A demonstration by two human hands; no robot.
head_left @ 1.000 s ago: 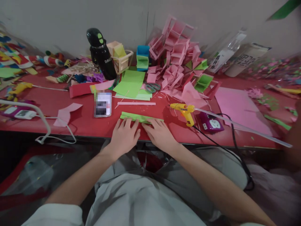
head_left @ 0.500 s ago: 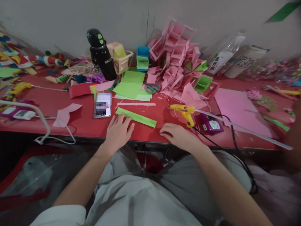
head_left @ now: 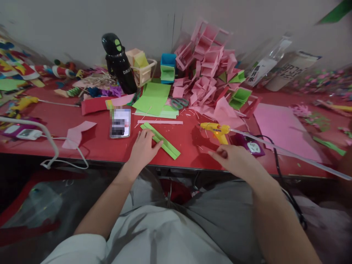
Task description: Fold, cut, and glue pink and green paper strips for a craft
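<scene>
My left hand (head_left: 144,148) grips a folded light-green paper strip (head_left: 165,143) by its left end, fingertips over the far edge and thumb along the near edge. The strip slants down to the right on the red table. My right hand (head_left: 233,157) is just in front of the yellow glue gun (head_left: 216,129), fingers loosely curled, thumb apart, and nothing visible between them. A long clear glue stick (head_left: 286,150) sticks out of the gun's back. Behind the green strip lies a narrow pink strip (head_left: 161,122).
A phone (head_left: 121,123) lies left of the strip. At the back are a black bottle (head_left: 121,68), green sheets (head_left: 154,97), scissors (head_left: 179,103) and a heap of pink paper pieces (head_left: 206,69). A purple power socket (head_left: 251,146) with a black cable sits at right.
The green strip has turned clockwise, its right end swinging nearer to me, with my left hand moving slightly right. My right hand has moved right, toward the glue gun.
</scene>
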